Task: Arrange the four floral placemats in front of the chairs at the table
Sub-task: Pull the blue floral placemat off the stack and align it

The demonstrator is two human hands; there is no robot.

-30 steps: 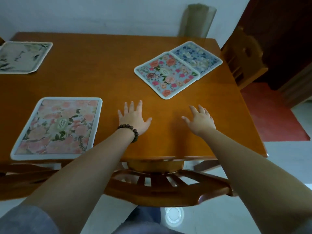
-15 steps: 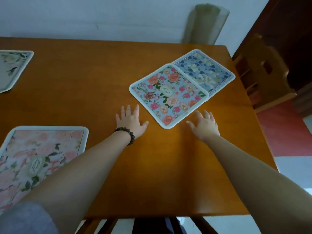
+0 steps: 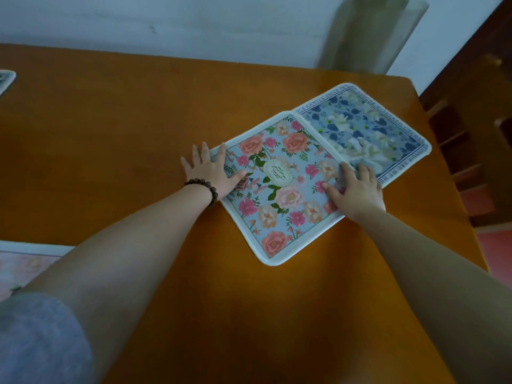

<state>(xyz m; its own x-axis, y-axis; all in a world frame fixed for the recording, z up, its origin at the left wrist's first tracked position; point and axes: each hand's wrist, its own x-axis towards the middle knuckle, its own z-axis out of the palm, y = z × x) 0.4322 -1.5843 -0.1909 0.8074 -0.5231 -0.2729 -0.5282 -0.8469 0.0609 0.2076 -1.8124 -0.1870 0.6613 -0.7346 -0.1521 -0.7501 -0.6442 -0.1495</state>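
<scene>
A light-blue placemat with pink and peach flowers (image 3: 279, 189) lies askew on the orange wooden table (image 3: 124, 139), right of centre. Its far right edge overlaps a dark-blue floral placemat (image 3: 371, 126) near the table's right corner. My left hand (image 3: 210, 173), with a bead bracelet on the wrist, lies flat on the light-blue mat's left corner, fingers spread and thumb on the print. My right hand (image 3: 357, 192) rests flat on its right edge, fingertips at the seam with the dark-blue mat. A pink floral placemat (image 3: 25, 267) shows at the lower left. The corner of another placemat (image 3: 5, 79) shows at the far left.
A wooden chair (image 3: 471, 139) stands at the table's right side, over a red floor. A pale wall runs behind the table, with a blurred greenish upright object (image 3: 368, 31) against it. Bare tabletop spreads between my arms and to the left.
Both hands have reached forward from bare tabletop onto the light-blue placemat, one at each side. The view has moved closer and rightward, so the two left mats slid almost out of view.
</scene>
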